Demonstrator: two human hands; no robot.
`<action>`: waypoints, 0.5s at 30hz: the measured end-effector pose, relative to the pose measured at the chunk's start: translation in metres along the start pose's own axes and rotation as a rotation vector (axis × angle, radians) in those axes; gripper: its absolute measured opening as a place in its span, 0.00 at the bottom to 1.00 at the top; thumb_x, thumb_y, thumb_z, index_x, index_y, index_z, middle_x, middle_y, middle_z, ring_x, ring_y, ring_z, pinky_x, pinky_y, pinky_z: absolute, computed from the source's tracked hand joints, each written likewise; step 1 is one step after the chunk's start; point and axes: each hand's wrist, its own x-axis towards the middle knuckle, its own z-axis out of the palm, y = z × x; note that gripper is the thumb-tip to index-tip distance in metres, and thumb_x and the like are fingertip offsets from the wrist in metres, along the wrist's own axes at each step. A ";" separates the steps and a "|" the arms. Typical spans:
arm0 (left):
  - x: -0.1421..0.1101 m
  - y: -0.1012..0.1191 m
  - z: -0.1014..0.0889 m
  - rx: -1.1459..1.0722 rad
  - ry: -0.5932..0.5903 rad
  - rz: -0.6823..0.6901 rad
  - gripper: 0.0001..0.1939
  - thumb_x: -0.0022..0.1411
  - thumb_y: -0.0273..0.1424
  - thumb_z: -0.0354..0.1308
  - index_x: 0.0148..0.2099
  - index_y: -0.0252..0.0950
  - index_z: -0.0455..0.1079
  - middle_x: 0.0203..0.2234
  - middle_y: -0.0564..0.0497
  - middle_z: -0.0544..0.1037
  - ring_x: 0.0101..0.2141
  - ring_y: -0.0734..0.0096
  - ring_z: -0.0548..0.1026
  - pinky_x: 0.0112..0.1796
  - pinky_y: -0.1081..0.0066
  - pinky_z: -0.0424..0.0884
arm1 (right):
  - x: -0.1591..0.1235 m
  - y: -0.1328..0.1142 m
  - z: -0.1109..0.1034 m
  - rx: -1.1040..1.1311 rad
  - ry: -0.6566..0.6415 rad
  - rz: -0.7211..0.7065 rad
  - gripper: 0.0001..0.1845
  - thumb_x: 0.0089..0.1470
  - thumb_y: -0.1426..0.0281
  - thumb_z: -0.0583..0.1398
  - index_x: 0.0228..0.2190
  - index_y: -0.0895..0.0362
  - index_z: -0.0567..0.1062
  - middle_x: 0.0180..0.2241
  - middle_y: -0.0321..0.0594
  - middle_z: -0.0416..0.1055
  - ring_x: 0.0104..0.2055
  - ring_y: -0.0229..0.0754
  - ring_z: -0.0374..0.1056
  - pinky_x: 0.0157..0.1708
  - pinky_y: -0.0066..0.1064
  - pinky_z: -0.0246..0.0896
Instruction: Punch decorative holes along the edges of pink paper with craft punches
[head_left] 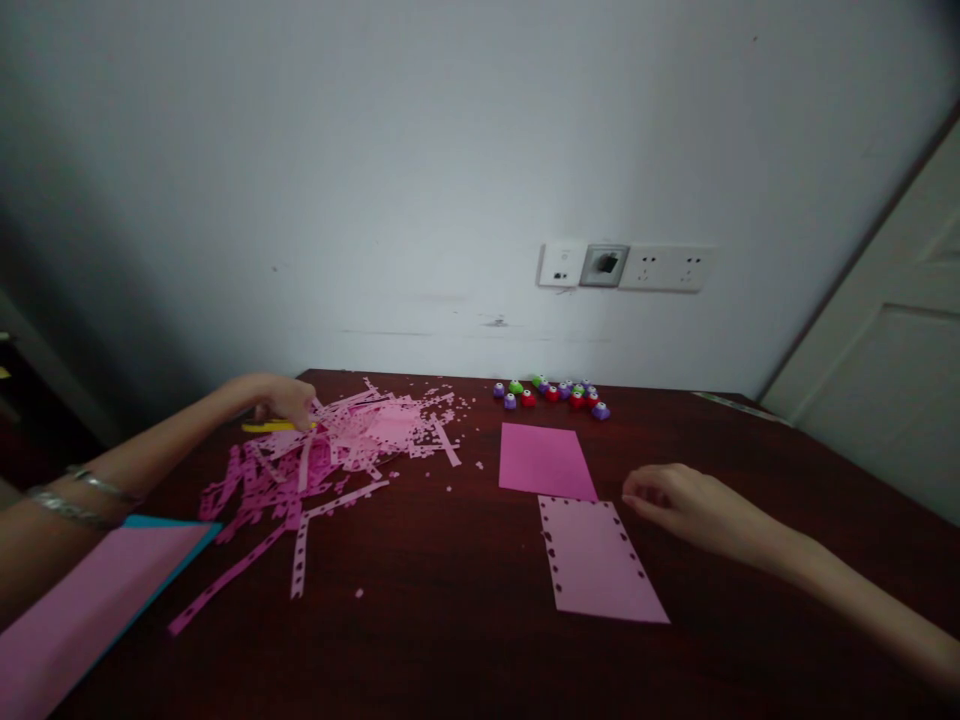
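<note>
My left hand (289, 400) is at the back left, its fingers curled down over a yellow-handled tool (268, 426) that looks like scissors. Part of that tool is hidden by the hand and the paper. Against these fingers lies a heap of pink paper strips and scraps (352, 435), many of them punched with holes. My right hand (671, 500) rests on the right with its fingers curled in and nothing visible in them. Just left of it lie a bright pink sheet (546, 460) and a pale pink sheet (604, 565) with punched holes along three edges.
Several small craft punches (553, 393) in purple, red and green stand near the wall. Pink and blue sheets (112, 585) lie at the front left, partly under my left forearm. A thin strip (735, 406) lies at the back right of the dark table (450, 640).
</note>
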 end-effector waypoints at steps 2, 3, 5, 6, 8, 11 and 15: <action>-0.001 -0.002 -0.008 -0.013 0.019 0.037 0.10 0.46 0.28 0.57 0.18 0.30 0.62 0.09 0.55 0.61 0.16 0.74 0.63 0.23 0.69 0.63 | 0.000 -0.002 -0.001 0.005 0.001 -0.005 0.13 0.51 0.61 0.54 0.27 0.54 0.76 0.28 0.41 0.73 0.27 0.42 0.66 0.27 0.31 0.59; -0.003 0.000 -0.012 -0.035 0.036 0.081 0.09 0.46 0.29 0.57 0.19 0.30 0.64 0.09 0.55 0.62 0.16 0.74 0.63 0.23 0.70 0.63 | 0.002 -0.005 -0.002 0.019 0.003 -0.010 0.13 0.51 0.61 0.55 0.27 0.54 0.76 0.28 0.41 0.73 0.27 0.42 0.66 0.27 0.31 0.60; -0.011 0.015 -0.023 -0.119 0.091 0.232 0.08 0.46 0.32 0.58 0.24 0.31 0.67 0.12 0.55 0.65 0.17 0.75 0.64 0.22 0.73 0.62 | 0.009 -0.015 -0.004 0.101 0.010 -0.035 0.13 0.51 0.61 0.55 0.28 0.55 0.75 0.29 0.42 0.73 0.29 0.42 0.67 0.29 0.33 0.61; -0.016 0.029 -0.027 -0.208 0.117 0.336 0.09 0.47 0.34 0.59 0.28 0.32 0.69 0.15 0.54 0.68 0.20 0.74 0.66 0.23 0.74 0.63 | 0.014 -0.022 -0.005 0.173 0.020 -0.055 0.13 0.51 0.61 0.56 0.30 0.55 0.75 0.30 0.42 0.73 0.30 0.43 0.67 0.31 0.34 0.62; -0.028 0.069 -0.031 -0.394 0.177 0.542 0.12 0.47 0.35 0.59 0.34 0.33 0.70 0.23 0.51 0.73 0.24 0.74 0.69 0.26 0.74 0.64 | 0.028 -0.041 -0.007 0.386 0.062 -0.104 0.14 0.51 0.60 0.57 0.36 0.55 0.74 0.36 0.43 0.73 0.36 0.44 0.68 0.38 0.38 0.64; -0.041 0.142 -0.021 -0.644 0.266 0.817 0.17 0.49 0.35 0.58 0.41 0.32 0.69 0.31 0.47 0.75 0.27 0.73 0.71 0.28 0.74 0.65 | 0.050 -0.073 -0.008 0.784 0.070 -0.140 0.21 0.51 0.61 0.58 0.46 0.54 0.69 0.47 0.45 0.68 0.44 0.44 0.66 0.44 0.41 0.63; -0.040 0.216 0.005 -0.866 0.219 1.053 0.21 0.53 0.34 0.57 0.48 0.30 0.65 0.30 0.46 0.74 0.25 0.74 0.71 0.27 0.72 0.66 | 0.065 -0.094 -0.006 1.020 0.023 -0.176 0.20 0.51 0.62 0.59 0.46 0.54 0.69 0.43 0.44 0.70 0.43 0.43 0.67 0.44 0.41 0.63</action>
